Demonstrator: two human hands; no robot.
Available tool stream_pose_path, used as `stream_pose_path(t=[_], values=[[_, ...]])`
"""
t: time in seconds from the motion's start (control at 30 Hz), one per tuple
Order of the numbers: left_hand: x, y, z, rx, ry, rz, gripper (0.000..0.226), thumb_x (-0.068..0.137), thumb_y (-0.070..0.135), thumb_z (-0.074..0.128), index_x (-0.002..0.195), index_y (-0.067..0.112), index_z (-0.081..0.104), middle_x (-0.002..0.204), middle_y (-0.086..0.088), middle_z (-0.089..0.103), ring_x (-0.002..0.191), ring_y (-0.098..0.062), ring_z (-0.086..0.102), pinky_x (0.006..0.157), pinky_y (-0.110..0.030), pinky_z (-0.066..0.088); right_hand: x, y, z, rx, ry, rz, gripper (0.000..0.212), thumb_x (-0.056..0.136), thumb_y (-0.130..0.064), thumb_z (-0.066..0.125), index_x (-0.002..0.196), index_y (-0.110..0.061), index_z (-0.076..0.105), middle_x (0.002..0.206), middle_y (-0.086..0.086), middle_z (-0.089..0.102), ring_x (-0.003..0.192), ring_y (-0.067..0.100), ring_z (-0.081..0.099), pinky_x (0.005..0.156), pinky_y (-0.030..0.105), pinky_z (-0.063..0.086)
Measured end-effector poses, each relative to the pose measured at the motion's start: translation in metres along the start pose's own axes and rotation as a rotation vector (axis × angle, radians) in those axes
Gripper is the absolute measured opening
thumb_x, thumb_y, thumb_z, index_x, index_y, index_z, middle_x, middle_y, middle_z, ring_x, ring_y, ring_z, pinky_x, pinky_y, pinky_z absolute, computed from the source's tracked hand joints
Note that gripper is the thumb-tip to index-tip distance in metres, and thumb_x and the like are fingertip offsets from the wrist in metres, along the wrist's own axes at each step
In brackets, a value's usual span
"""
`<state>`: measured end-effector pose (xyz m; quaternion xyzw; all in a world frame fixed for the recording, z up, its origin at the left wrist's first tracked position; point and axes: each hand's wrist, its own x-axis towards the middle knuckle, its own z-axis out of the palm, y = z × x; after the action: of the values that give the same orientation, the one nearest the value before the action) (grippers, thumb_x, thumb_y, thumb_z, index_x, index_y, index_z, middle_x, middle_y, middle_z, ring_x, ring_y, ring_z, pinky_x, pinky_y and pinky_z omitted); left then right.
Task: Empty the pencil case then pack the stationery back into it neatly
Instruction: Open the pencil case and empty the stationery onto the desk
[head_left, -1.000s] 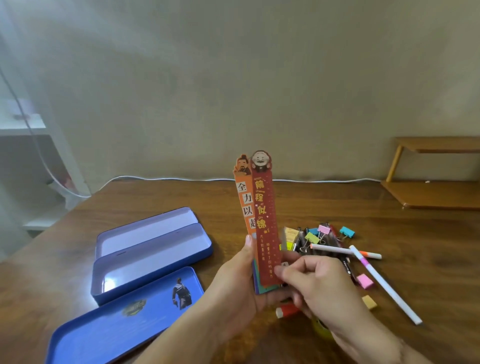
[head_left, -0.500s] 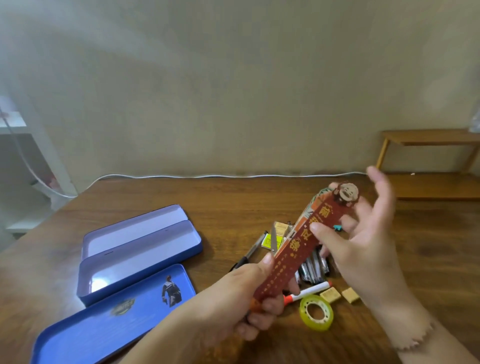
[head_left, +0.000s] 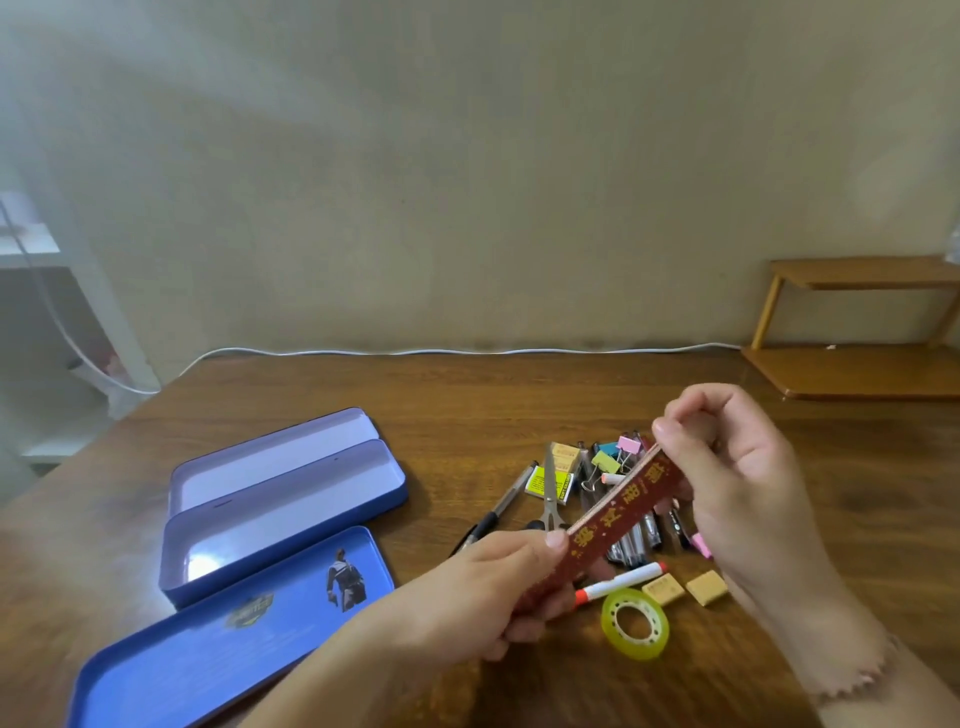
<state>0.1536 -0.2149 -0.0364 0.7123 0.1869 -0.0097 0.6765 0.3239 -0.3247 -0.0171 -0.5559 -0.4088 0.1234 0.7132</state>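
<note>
I hold a stack of red bookmarks (head_left: 618, 517) slanted above the table. My left hand (head_left: 498, 597) grips the lower end and my right hand (head_left: 727, 467) pinches the upper end. The blue pencil case tin (head_left: 291, 525) lies open and empty at the left, its inner tray (head_left: 260, 462) behind it and its printed lid (head_left: 208, 634) in front. Under the bookmarks lies a heap of stationery: scissors (head_left: 549, 493), a black pen (head_left: 498, 512), binder clips (head_left: 615, 457), an orange-tipped marker (head_left: 621, 579), a tape roll (head_left: 635, 623) and two erasers (head_left: 685, 590).
A white cable (head_left: 467, 352) runs along the far edge of the wooden table (head_left: 467, 405). A small wooden shelf (head_left: 857, 332) stands at the back right. A white rack (head_left: 52, 312) is beyond the table's left corner.
The bookmarks went from upright to slanted and came lower over the heap. My right hand moved from the bottom end to the top end and closed on it.
</note>
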Motion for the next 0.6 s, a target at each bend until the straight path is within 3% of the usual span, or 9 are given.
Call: stream_pose_path(t=[0.13, 0.23, 0.3, 0.37, 0.43, 0.5, 0.6], values=[[-0.002, 0.003, 0.005, 0.045, -0.031, 0.008, 0.04, 0.104, 0.044, 0.032, 0.121, 0.019, 0.059, 0.08, 0.006, 0.042, 0.064, -0.005, 0.035, 0.054, -0.017, 0.023, -0.007, 0.005, 0.011, 0.112, 0.05, -0.199, 0.038, 0.089, -0.008, 0.061, 0.108, -0.038, 0.045, 0.091, -0.005, 0.053, 0.075, 0.03, 0.048, 0.072, 0.038, 0.05], [0.001, 0.004, 0.005, 0.076, 0.114, 0.128, 0.039, 0.101, 0.048, 0.032, 0.107, 0.022, 0.06, 0.079, 0.009, 0.044, 0.065, -0.004, 0.04, 0.059, -0.019, 0.038, -0.009, 0.005, 0.017, 0.179, 0.142, -0.24, 0.06, 0.076, -0.02, 0.074, 0.113, -0.04, 0.031, 0.115, 0.002, 0.05, 0.083, 0.013, 0.063, 0.078, 0.023, 0.054], [0.005, -0.001, 0.001, 0.287, 0.287, 0.243, 0.037, 0.098, 0.052, 0.031, 0.104, 0.029, 0.06, 0.09, 0.01, 0.058, 0.084, -0.007, 0.055, 0.08, -0.035, 0.05, -0.012, 0.006, 0.022, 0.183, 0.128, -0.133, 0.057, 0.065, -0.039, 0.085, 0.103, -0.042, 0.042, 0.114, 0.003, 0.058, 0.086, 0.016, 0.069, 0.079, 0.027, 0.057], [0.004, -0.006, -0.001, 0.463, 0.422, 0.317, 0.034, 0.1, 0.053, 0.03, 0.114, 0.036, 0.056, 0.107, 0.012, 0.061, 0.103, -0.008, 0.057, 0.093, -0.045, 0.049, -0.019, 0.004, 0.029, 0.033, 0.078, -0.06, 0.033, 0.066, -0.047, 0.082, 0.088, -0.031, 0.064, 0.089, 0.002, 0.072, 0.076, 0.02, 0.071, 0.07, 0.029, 0.058], [-0.002, -0.005, 0.001, 0.55, 0.495, 0.386, 0.033, 0.102, 0.05, 0.03, 0.124, 0.038, 0.052, 0.113, 0.015, 0.057, 0.107, -0.004, 0.054, 0.094, -0.042, 0.049, -0.03, 0.003, 0.038, -0.089, 0.023, -0.045, 0.02, 0.071, -0.038, 0.076, 0.082, -0.022, 0.072, 0.083, -0.001, 0.075, 0.076, 0.017, 0.072, 0.068, 0.025, 0.058], [-0.008, 0.0, 0.002, 0.607, 0.528, 0.441, 0.035, 0.103, 0.048, 0.031, 0.132, 0.037, 0.048, 0.114, 0.014, 0.055, 0.108, -0.004, 0.053, 0.093, -0.04, 0.049, -0.038, 0.0, 0.046, -0.11, -0.028, -0.024, 0.023, 0.071, -0.036, 0.074, 0.09, -0.024, 0.073, 0.093, -0.008, 0.075, 0.09, 0.014, 0.071, 0.077, 0.023, 0.058], [-0.028, 0.014, -0.006, 0.643, 0.505, 0.48, 0.041, 0.103, 0.047, 0.032, 0.142, 0.036, 0.04, 0.123, 0.012, 0.051, 0.118, -0.005, 0.046, 0.1, -0.036, 0.044, -0.032, -0.014, 0.061, -0.164, -0.096, -0.102, 0.036, 0.075, -0.049, 0.075, 0.103, -0.027, 0.068, 0.106, -0.007, 0.074, 0.104, 0.018, 0.068, 0.09, 0.04, 0.056]])
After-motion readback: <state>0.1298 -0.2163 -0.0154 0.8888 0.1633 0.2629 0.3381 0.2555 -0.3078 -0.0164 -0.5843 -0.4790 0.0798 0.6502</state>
